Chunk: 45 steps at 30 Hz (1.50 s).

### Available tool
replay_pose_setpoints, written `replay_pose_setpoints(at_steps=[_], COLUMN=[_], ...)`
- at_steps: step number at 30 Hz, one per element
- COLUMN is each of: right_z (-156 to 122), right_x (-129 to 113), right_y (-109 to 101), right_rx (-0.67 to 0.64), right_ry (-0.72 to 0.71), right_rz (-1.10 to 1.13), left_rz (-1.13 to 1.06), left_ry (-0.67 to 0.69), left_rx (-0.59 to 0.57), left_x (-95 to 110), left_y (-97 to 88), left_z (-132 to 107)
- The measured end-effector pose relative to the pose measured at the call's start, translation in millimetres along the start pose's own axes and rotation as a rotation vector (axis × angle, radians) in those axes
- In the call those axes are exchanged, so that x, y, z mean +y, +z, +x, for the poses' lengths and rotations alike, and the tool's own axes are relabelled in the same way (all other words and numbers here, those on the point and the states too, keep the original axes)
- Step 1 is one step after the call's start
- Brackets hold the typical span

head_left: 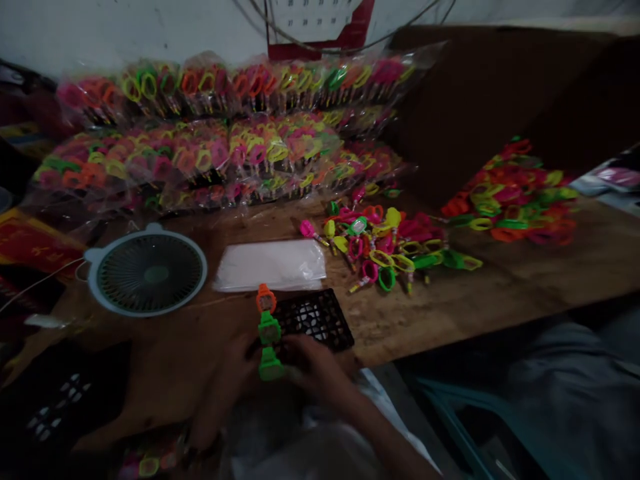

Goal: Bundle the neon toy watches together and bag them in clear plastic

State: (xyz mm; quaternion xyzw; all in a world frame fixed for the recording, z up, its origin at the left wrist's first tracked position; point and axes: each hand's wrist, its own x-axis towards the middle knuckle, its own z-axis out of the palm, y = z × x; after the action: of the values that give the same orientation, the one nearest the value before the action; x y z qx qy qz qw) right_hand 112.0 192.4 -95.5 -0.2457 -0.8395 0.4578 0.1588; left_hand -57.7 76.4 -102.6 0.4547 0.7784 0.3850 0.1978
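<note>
My right hand [313, 363] rests at the near edge of the wooden table [500, 280], its fingers on a row of small neon plastic toys [269, 333], orange at the far end and green nearer me. The toys stand in a black grid tray [320, 319]. My left hand [227, 383] lies just left of the toys, blurred in the dim light; whether it grips anything is unclear. A stack of clear plastic bags [273, 265] lies just beyond the tray.
A small round white fan [147, 270] lies flat at the left. Loose neon toys [385, 243] are scattered mid-table, with another heap [515, 197] at the right. Bagged packs of toys [215, 143] are stacked along the back wall.
</note>
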Motion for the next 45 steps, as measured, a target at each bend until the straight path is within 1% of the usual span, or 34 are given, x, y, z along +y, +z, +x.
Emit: replay_pose_setpoints(at_steps=[1,2,3,4,5,6,7,9,10,13,14,15,17,19,21,23,26,29,31,32,35,37,39,43,45], right_z=[8.1,16.9,25.9,34.9,43.4,50.8,56.6,62.4,62.4,55.2,52.5,50.6,50.5,55.5,63.8,72.4,82.5,89.2,92.8,94.1,95.4,93.6,90.8,85.9,83.8], right_x=[4.0,9.2,15.3,21.8,28.0,33.2,36.9,38.9,37.4,28.7,26.0,23.8,21.1,19.7,18.0,14.9,9.1,5.7,6.1,7.1,10.5,10.5,6.8,-7.4,-12.7], right_y=[-22.3,-44.8,-65.9,-84.0,-98.2,-108.2,-114.3,-118.1,-117.6,-110.9,-106.2,-99.6,-80.3,-55.9,-33.0,-17.3,-8.7,-7.1,-4.2,-2.2,3.5,5.3,7.0,18.0,24.7], right_rx=[0.043,0.136,0.260,0.345,0.386,0.404,0.399,0.398,0.430,0.614,0.659,0.669,0.589,0.480,0.406,0.337,0.229,0.155,0.128,0.136,0.214,0.253,0.256,0.198,0.175], right_ry=[0.078,0.197,0.326,0.451,0.562,0.644,0.696,0.723,0.711,0.622,0.565,0.498,0.372,0.296,0.279,0.283,0.268,0.191,0.156,0.149,0.137,0.121,0.102,0.097,0.090], right_rz=[-0.019,-0.093,-0.231,-0.394,-0.531,-0.629,-0.688,-0.691,-0.664,-0.500,-0.394,-0.265,0.014,0.221,0.347,0.467,0.652,0.766,0.789,0.781,0.678,0.539,0.367,0.029,-0.066], left_rz=[-0.015,-0.028,-0.036,-0.040,-0.044,-0.049,-0.053,-0.064,-0.065,-0.061,-0.059,-0.059,-0.067,-0.126,-0.264,-0.396,-0.482,-0.546,-0.581,-0.596,-0.640,-0.665,-0.687,-0.668,-0.659], left_ry=[-0.019,-0.060,-0.116,-0.180,-0.240,-0.283,-0.302,-0.294,-0.271,-0.140,-0.085,-0.040,-0.009,-0.059,-0.145,-0.196,-0.200,-0.205,-0.214,-0.220,-0.232,-0.228,-0.222,-0.211,-0.202], left_rx=[0.012,0.040,0.077,0.123,0.175,0.225,0.266,0.324,0.346,0.371,0.372,0.367,0.354,0.344,0.310,0.261,0.176,0.117,0.105,0.098,0.077,0.070,0.062,0.073,0.093], left_x=[0.1,1.3,3.9,7.9,13.1,19.1,25.7,38.6,44.5,59.3,63.4,67.0,72.2,73.7,70.4,62.7,48.3,38.9,37.5,38.0,42.1,45.6,49.1,54.4,54.6], left_y=[-4.5,-9.5,-14.4,-19.0,-22.9,-25.9,-27.8,-29.2,-29.2,-29.3,-29.5,-29.5,-27.9,-23.6,-17.1,-10.8,-5.4,-4.4,-4.0,-3.6,-1.3,0.2,1.1,0.7,0.1], left_z=[-2.6,-5.7,-8.9,-12.0,-14.9,-17.2,-18.7,-19.2,-18.0,-8.7,-3.6,2.4,17.0,33.6,50.1,63.6,74.9,76.6,75.4,74.7,73.4,73.5,73.8,73.3,72.7])
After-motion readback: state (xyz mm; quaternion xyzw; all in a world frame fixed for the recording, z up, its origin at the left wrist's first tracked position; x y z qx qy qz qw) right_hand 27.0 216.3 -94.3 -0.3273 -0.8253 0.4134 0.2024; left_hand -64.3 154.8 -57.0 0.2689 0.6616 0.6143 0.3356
